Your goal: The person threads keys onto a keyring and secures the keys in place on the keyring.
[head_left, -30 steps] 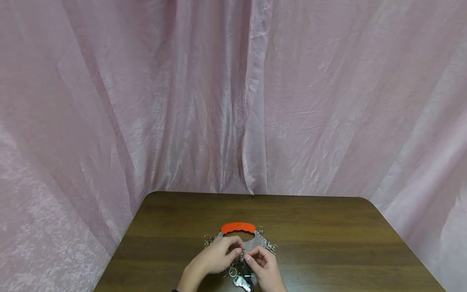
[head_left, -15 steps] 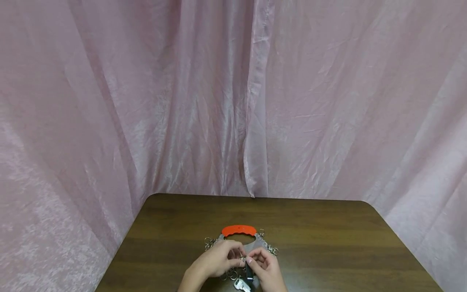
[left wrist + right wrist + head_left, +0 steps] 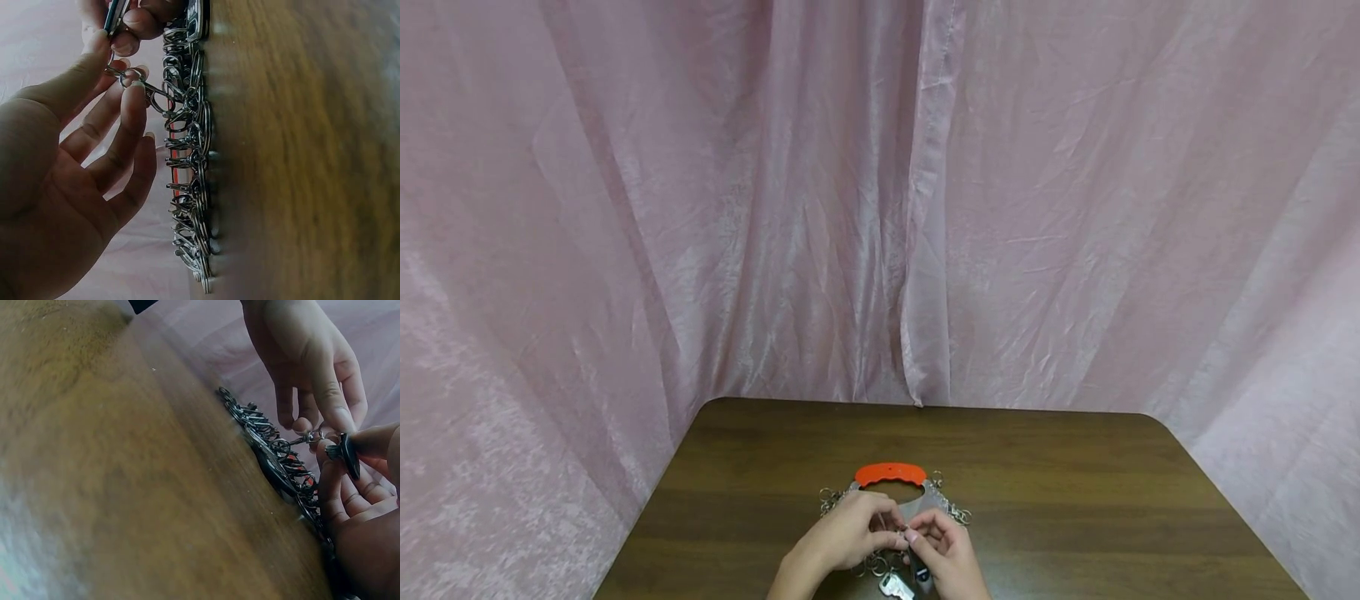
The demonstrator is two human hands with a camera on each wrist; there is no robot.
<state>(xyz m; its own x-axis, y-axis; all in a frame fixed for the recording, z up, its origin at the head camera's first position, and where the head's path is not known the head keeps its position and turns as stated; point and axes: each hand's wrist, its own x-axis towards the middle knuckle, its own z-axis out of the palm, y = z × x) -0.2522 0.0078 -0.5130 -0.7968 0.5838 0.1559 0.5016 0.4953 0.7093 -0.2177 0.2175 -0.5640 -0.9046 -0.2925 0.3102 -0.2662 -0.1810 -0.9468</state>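
A key holder with an orange handle [image 3: 891, 474] and a grey metal plate lies on the table. Snap clasps and split rings [image 3: 194, 131] line its near edge. My left hand [image 3: 852, 532] pinches one clasp's split ring [image 3: 120, 74] between thumb and fingertips, raised over the row. My right hand [image 3: 946, 552] pinches a black-headed key [image 3: 350, 456] right beside that ring, the two hands' fingertips nearly meeting. Whether the ring passes through the key is something I cannot tell. A silver key [image 3: 895, 585] hangs just in front of the hands.
The brown wooden table [image 3: 1075, 500] extends to both sides and behind the holder. More clasps and rings [image 3: 958, 513] stick out at the holder's right side. Pink curtains [image 3: 1037, 208] hang behind the table's far edge.
The hands stay together over the holder's near edge. The black-headed key has turned slightly in my right fingers, and my left thumb has moved a little closer to it.
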